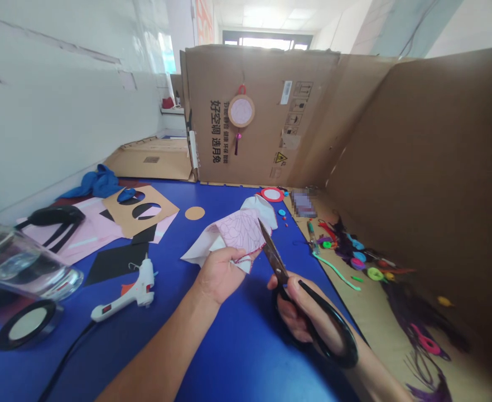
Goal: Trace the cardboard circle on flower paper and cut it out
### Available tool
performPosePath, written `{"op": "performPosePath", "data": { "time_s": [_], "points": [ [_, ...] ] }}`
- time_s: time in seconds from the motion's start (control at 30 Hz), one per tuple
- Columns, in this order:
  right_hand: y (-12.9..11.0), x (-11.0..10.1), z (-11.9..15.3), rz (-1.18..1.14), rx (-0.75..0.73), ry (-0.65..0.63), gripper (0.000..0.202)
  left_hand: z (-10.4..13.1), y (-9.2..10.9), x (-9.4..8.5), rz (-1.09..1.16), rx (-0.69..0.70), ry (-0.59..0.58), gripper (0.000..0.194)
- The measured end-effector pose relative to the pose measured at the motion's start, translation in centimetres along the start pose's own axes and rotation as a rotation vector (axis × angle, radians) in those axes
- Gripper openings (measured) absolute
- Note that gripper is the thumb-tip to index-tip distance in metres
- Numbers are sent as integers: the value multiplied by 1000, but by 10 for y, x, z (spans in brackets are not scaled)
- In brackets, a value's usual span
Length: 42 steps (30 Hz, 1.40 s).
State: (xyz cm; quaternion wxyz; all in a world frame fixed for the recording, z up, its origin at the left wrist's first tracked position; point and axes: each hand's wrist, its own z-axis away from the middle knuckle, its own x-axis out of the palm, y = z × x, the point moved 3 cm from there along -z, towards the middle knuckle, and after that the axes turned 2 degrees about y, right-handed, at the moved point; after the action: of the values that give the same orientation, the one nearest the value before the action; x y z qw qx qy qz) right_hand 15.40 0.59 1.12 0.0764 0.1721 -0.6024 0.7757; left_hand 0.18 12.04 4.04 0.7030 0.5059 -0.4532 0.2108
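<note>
Pinching patterned cloth [240, 229] with the left grip [220, 274], thumb pressed over the near edge and fingers tucked beneath; curled round the black handles of the scissors [276, 258] with the right grip [293, 318].

Backed, largest first, by a printed cardboard wall [263, 72], with a round ornament [241, 111] hung against it. Working over a blue surface [229, 357]. Lying at left: a pink sheet [99, 231], a tan card [162, 204] with two round holes, a black sheet [116, 265].

Apparently at a cutting or trimming step, to judge by blades raised at the cloth's right-hand edge. Would next call for opening the blades around that edge, well clear of the left fingertips, with folds drawn flat.

Held above the middle of the surface: the cloth, bunched, showing white material behind and to the left. Showing blades close together, as far as visible. Cannot tell contact from mere overlap at the tip.

Smaller still: near the left forearm, a white glue gun [144, 282]; beyond the cloth, a red-rimmed disc [273, 194] and a tan disc [194, 213]; smallest noted, a blue button [281, 213].
</note>
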Motion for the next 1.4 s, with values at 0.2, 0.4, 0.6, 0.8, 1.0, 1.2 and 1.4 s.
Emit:
{"op": "performPosePath", "data": {
  "time_s": [0.2,0.4,0.6,0.8,1.0,1.2,1.4],
  "points": [
    [2,-2,0,23,-2,26,60,0,0,-2,4,-7,-3,92],
    [1,-1,2,35,21,62,59,1,1,-2,-6,-12,16,92],
    [-2,1,2,58,6,74,60,1,1,-1,-11,-5,4,95],
    [1,-3,-2,27,-42,2,59,1,-1,-1,1,-18,-11,96],
    [4,-3,-2,-39,-25,-15,57,0,-2,-3,-3,-12,1,96],
    [3,-1,1,-5,-6,22,57,0,0,-2,-8,-10,8,94],
    [1,0,2,34,-3,54,59,0,0,-4,7,-24,15,96]
  ]
}}
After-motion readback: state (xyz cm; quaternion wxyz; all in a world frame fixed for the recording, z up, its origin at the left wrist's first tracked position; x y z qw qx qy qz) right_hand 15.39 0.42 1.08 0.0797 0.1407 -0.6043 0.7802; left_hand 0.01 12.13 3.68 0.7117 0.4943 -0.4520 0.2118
